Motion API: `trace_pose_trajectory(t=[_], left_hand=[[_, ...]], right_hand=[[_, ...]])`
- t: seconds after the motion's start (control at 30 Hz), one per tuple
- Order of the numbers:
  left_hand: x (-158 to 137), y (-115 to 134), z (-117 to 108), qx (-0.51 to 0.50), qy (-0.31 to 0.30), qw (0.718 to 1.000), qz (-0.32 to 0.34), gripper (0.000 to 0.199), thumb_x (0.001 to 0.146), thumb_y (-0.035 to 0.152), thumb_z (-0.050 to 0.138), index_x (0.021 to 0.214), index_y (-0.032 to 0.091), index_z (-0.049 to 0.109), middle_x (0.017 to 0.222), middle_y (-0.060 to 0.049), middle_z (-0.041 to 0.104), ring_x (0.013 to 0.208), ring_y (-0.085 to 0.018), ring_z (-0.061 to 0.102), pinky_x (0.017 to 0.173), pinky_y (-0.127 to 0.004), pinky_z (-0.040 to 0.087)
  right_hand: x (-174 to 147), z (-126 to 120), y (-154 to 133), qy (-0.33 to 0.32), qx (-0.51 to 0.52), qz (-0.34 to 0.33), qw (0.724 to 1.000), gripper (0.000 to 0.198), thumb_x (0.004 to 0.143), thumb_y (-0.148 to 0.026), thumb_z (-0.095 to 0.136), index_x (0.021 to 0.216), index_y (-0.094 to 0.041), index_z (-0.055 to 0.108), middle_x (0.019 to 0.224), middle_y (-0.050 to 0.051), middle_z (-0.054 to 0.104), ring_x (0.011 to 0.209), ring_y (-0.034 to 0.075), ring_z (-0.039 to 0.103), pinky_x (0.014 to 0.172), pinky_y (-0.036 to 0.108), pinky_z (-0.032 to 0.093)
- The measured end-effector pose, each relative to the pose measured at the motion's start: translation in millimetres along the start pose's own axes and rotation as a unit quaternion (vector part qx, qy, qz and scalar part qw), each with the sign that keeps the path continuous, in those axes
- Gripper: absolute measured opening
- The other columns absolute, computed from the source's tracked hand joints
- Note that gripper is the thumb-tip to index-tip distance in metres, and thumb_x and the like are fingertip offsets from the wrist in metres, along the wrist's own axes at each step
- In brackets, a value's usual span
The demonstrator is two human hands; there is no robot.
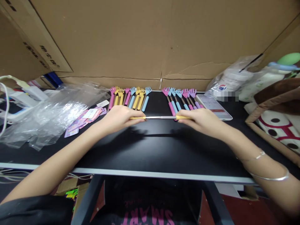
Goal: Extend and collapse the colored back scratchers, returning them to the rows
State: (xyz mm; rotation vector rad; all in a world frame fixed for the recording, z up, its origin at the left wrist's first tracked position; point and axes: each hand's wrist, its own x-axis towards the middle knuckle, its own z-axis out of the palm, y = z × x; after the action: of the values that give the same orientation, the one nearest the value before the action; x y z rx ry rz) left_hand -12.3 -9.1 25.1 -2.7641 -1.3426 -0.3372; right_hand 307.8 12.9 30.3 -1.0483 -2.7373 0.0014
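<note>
A yellow back scratcher (160, 117) with a metal rod is held level above the black tabletop, its shadow below. My left hand (119, 118) grips one yellow end and my right hand (199, 121) the other; the fingers cover most of both ends. Behind my left hand lies a row of pink, yellow and blue back scratchers (132, 97), claws pointing away from me. Another group of pink, blue and purple back scratchers (179, 97) lies behind my right hand, its lower handles partly hidden by that hand.
Clear plastic bags (53, 109) and colourful cards (86, 117) lie on the left, near a white cabled device (25, 103). A phone (217, 107), a bagged cup (234, 79), a green-topped bottle (272, 76) and a brown bag (276, 109) stand or lie right. A cardboard wall (159, 37) rises behind.
</note>
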Motion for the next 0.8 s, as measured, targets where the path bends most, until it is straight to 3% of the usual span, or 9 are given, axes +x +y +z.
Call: trace_pose_trajectory(t=[0.17, 0.33, 0.47, 0.63, 0.8], left_hand=[[3.4, 18.2, 9.6, 0.009, -0.022, 1.000, 0.012, 0.043, 0.100, 0.050, 0.038, 0.100, 0.025, 0.073, 0.073, -0.001, 0.073, 0.063, -0.015, 0.064, 0.056, -0.023, 0.028], [1.4, 12.1, 8.8, -0.002, 0.029, 1.000, -0.002, 0.037, 0.098, 0.051, 0.044, 0.105, 0.029, 0.072, 0.091, 0.001, 0.077, 0.077, -0.017, 0.069, 0.059, -0.023, 0.031], [-0.5, -1.6, 6.7, -0.039, 0.057, 0.997, -0.025, 0.033, 0.096, 0.050, 0.049, 0.106, 0.028, 0.070, 0.099, 0.001, 0.075, 0.089, -0.018, 0.069, 0.067, -0.023, 0.037], [0.0, -12.1, 7.0, -0.093, 0.077, 0.992, -0.025, 0.027, 0.094, 0.042, 0.053, 0.107, 0.023, 0.068, 0.106, -0.001, 0.073, 0.095, -0.018, 0.066, 0.079, -0.025, 0.042], [1.4, -11.6, 9.8, -0.033, 0.148, 0.988, 0.014, 0.031, 0.099, 0.040, 0.046, 0.104, 0.020, 0.069, 0.100, -0.004, 0.072, 0.093, -0.019, 0.063, 0.074, -0.026, 0.042]], right_hand=[[5.3, 21.0, -18.3, 0.005, -0.023, -0.016, 1.000, 0.031, 0.100, -0.041, 0.037, 0.099, -0.024, 0.062, 0.076, 0.003, 0.072, 0.065, 0.016, 0.066, 0.057, 0.024, 0.036], [3.1, 10.5, -14.5, 0.020, -0.010, 0.008, 1.000, 0.030, 0.097, -0.045, 0.042, 0.101, -0.025, 0.063, 0.068, -0.001, 0.067, 0.057, 0.014, 0.059, 0.054, 0.023, 0.032], [-0.4, -0.8, -1.9, 0.025, 0.089, 0.048, 0.995, 0.028, 0.093, -0.047, 0.050, 0.102, -0.023, 0.063, 0.063, -0.003, 0.059, 0.052, 0.011, 0.050, 0.052, 0.023, 0.031], [0.7, -5.7, 7.5, 0.055, 0.235, 0.074, 0.968, 0.033, 0.090, -0.051, 0.053, 0.097, -0.019, 0.060, 0.063, -0.003, 0.052, 0.053, 0.010, 0.044, 0.053, 0.024, 0.032], [6.3, 5.4, 5.2, 0.072, 0.323, 0.108, 0.938, 0.033, 0.088, -0.051, 0.058, 0.093, -0.018, 0.057, 0.059, -0.006, 0.045, 0.049, 0.008, 0.037, 0.050, 0.025, 0.028]])
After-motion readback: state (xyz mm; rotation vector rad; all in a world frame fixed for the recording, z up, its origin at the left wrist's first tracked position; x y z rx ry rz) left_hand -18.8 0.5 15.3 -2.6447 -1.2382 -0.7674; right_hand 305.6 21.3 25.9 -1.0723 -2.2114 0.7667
